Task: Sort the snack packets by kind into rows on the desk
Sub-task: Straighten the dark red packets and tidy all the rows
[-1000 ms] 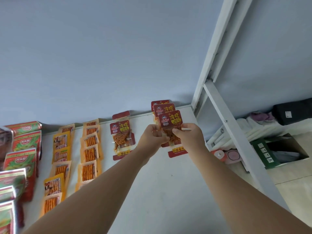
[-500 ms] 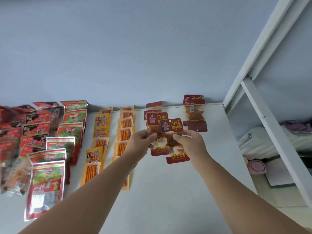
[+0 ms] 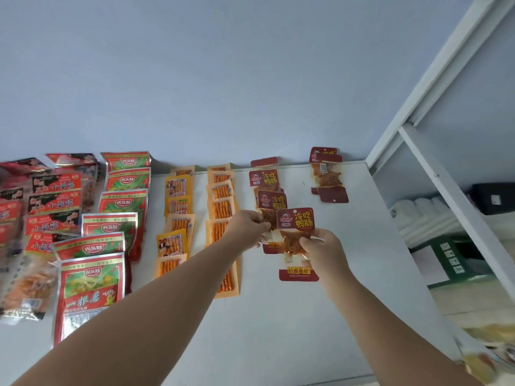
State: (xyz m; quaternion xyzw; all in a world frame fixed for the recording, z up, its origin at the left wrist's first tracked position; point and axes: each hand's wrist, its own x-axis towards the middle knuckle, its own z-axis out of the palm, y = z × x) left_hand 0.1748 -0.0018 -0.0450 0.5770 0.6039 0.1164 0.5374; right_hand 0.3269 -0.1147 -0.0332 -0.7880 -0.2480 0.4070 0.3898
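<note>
left hand [image 3: 246, 228] pinches dark-red plastic snack packet [image 3: 271, 203] | right hand [image 3: 324, 247] pinches second dark-red packet [image 3: 296, 221] | both packets at near end of same-kind row, white desk [image 3: 278, 330]

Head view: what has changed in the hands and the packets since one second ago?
Both hands carried dark red packets leftward from the right side of the desk to their row. The left hand pinches the farther packet over that row; the right hand holds the nearer packet apart. The view turned left. The orange rows and green-red rows lie as before.
</note>
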